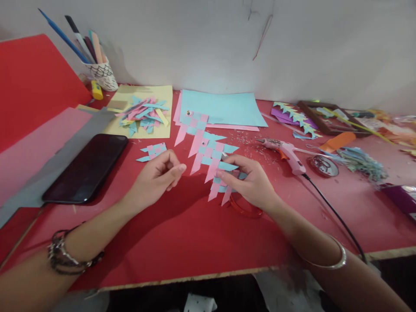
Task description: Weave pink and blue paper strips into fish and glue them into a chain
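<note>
My right hand (248,180) is closed, thumb and fingers pinching woven paper fish (212,151) made of pink and light-blue strips. Three of them overlap in a slanting row above the table, and googly eyes show on the upper two. The lowest is partly hidden behind my fingers. My left hand (159,175) is curled shut to the left of the row, apart from it, with nothing visible between thumb and fingers. Just beyond it, a smaller woven paper fish (154,151) lies on the red table. A red loop-shaped thing (247,211) lies below my right hand, partly covered.
Colored sheets (224,104) and a pile of paper strips (146,112) lie at the back. A black phone (87,169) and a pen cup (103,76) are on the left. On the right lie a pink glue gun (286,154) with its cord, a small round dish (323,166) and paper scraps.
</note>
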Tool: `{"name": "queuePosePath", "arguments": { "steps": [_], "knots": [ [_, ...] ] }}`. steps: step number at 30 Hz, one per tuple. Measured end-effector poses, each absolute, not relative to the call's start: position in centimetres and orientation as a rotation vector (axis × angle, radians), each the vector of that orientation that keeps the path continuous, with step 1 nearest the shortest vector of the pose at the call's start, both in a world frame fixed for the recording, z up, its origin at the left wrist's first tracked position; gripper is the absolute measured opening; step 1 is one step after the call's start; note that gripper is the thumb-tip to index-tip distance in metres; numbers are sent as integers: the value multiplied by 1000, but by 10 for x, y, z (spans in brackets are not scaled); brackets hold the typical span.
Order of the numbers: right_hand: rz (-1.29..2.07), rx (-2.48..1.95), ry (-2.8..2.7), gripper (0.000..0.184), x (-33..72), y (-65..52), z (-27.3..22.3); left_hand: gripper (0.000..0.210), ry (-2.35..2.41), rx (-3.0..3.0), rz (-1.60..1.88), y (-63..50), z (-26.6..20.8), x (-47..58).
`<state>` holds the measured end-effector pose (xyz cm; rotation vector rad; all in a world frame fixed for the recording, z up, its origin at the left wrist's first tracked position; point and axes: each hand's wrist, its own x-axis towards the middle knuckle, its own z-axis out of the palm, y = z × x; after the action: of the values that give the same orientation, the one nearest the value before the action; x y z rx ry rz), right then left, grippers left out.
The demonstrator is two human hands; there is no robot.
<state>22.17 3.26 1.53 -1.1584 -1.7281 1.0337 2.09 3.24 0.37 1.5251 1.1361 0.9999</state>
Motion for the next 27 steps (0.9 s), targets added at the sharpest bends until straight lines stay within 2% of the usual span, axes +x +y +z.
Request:
{"name": "queuePosePath", "arguments": {
  "steps": [9,12,15,18,21,25,27],
  "knots": [
    [1046,-1151,-1731,8,222,33,16,39,1155,1605,996,32,2,22],
    [1088,-1165,-1698,9,221,33,16,29,1213,1571,1037,34,3,24],
    [1117,-1157,-1646,9,219,32,17,8,1263,1507,1090,36,2,25],
    [1155,-1160,-1612,10,217,30,19,18,1324,1486,1083,37,1,25],
    [1210,-1154,-1646,12,216,27,19,11,1320,1500,1002,37,-1,23],
    [1182,-1108,-1746,12,215,24,17,35,976,1560,891,32,-2,23],
    [1146,-1116,-1770,12,214,24,16,35,892,1586,862,28,-1,26]
  ]
}}
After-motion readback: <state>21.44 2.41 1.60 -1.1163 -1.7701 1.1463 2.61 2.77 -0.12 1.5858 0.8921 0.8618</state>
